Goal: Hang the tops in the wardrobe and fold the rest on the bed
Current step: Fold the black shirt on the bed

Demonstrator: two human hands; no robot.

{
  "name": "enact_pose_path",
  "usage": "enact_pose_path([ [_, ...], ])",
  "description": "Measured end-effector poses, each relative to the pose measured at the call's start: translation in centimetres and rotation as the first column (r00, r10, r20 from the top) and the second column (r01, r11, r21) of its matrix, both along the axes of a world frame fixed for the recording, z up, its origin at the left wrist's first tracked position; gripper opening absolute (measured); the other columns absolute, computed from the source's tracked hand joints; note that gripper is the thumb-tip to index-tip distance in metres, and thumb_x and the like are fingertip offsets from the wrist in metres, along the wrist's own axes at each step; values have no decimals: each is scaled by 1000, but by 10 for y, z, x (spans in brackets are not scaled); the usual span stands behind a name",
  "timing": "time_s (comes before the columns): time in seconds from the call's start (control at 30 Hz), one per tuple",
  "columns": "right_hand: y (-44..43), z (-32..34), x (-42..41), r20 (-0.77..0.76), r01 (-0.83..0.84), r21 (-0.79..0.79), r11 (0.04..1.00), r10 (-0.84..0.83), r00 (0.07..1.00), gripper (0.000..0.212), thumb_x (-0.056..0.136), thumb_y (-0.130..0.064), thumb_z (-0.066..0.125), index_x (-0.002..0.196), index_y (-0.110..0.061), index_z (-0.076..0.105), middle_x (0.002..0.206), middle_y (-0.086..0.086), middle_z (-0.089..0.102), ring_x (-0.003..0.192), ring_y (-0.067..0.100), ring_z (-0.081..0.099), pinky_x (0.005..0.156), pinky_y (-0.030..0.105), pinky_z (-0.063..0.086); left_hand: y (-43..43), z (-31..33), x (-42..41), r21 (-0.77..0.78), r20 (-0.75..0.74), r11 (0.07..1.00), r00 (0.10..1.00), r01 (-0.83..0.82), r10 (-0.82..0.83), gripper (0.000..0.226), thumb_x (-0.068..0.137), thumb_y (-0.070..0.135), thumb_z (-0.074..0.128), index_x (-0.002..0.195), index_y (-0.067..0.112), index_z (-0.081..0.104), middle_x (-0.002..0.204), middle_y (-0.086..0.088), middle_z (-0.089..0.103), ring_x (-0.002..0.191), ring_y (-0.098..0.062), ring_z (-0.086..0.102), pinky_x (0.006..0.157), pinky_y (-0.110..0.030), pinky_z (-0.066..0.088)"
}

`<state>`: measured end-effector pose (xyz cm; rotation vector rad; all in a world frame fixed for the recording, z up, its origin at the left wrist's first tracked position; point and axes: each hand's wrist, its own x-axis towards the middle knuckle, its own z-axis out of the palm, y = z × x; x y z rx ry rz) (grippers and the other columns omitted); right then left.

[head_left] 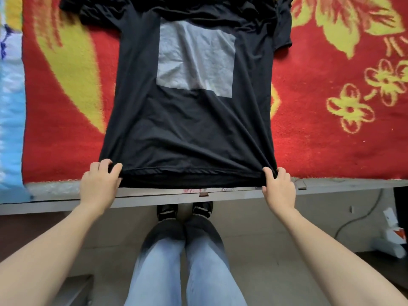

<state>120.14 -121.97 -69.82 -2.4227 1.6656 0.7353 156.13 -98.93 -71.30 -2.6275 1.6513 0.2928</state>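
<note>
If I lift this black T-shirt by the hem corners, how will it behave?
Probably floppy: the T-shirt wrinkles and bunches where the left hand and right hand pinch its hem, so it should sag between them. Likely light, since the thin cloth lies flat. It may drag on the fuzzy blanket rather than slide.

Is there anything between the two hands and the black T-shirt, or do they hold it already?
Nothing visible stands between them. The left hand and the right hand each grip a hem corner of the black T-shirt, spread on the red flowered blanket. The wardrobe is not in view.
</note>
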Motion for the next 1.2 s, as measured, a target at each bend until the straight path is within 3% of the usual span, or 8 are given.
enact_pose_path([
  [0.07, -3, -3, 5, 4, -65, -66, 996, 65, 998, 49, 48, 10, 81, 90, -4, 61, 83, 23, 53, 66, 37, 52, 47, 36, 39, 3, -4, 7, -45, -43, 998, 998, 46, -48, 35, 55, -10, 83, 83, -4, 64, 85, -25, 60, 69, -41, 54, 40, -39, 41],
  [0.23, -21, 3, 7, -67, -47, -25, 999, 45, 997, 27, 87, 4, 44, 112, -4, 48, 107, 19, 52, 97, 36, 50, 67, 39, 34, 14, -1, 29, -125, -135, 987, 984, 96, -113, 30, 61, -14, 77, 83, 0, 63, 68, -13, 61, 72, -28, 48, 38, -29, 36],
  [0.4, -13, 10, -6, 151, 56, -45, 997, -49, 987, 5, 85, 3, 49, 89, 3, 52, 85, 22, 54, 80, 37, 50, 57, 36, 28, 29, 12, 39, -192, -95, 974, 986, 118, -138, 23, 76, -1, 46, 97, 9, 49, 66, -15, 55, 67, -28, 47, 38, -31, 37],
  [0.73, 20, 37, -53, 17, -143, 9, 990, 143, 990, 42, 38, 14, 80, 66, -1, 53, 51, 13, 43, 40, 32, 45, 43, 25, 19, 88, 39, 32, 174, -141, 968, 978, 180, -157, 94, 20, -21, 80, 103, 9, 49, 66, -17, 51, 47, -32, 52, 40, -23, 28],
  [0.87, 27, 38, -29, -214, -124, 248, 961, 179, 960, 20, 87, -3, 47, 103, -15, 43, 103, 11, 57, 96, 30, 56, 66, 33, 35, 76, 32, 21, 283, -92, 926, 968, 249, -232, 69, 13, -18, 81, 77, 0, 63, 53, -15, 43, 40, -30, 46, 36, -25, 27],
  [1.0, 21, 37, 11, -240, 63, 326, 943, 18, 970, 23, 91, -5, 37, 111, -15, 45, 119, 10, 42, 113, 29, 42, 87, 35, 38, 38, 44, 9, 503, -32, 844, 980, 188, -199, 30, 86, 34, 64, 109, 17, 58, 90, -1, 66, 84, -22, 64, 63, -30, 42],
  [1.07, 9, 39, 30, -179, 47, 279, 959, 4, 984, 21, 94, -13, 41, 113, -12, 48, 119, 10, 40, 111, 30, 42, 86, 36, 39, 19, 53, 11, 472, -44, 869, 988, 150, -146, 34, 81, 46, 68, 85, 14, 57, 71, -3, 65, 64, -23, 65, 53, -27, 34],
  [1.2, -22, 47, 61, -57, -2, 170, 985, 12, 998, 24, 94, -20, 42, 115, -10, 49, 120, 11, 41, 111, 30, 42, 83, 35, 39, -11, 53, 23, 194, -89, 979, 995, 68, -51, 45, 50, 12, 91, 46, 6, 46, 38, -9, 42, 28, -26, 44, 47, -21, 19],
])
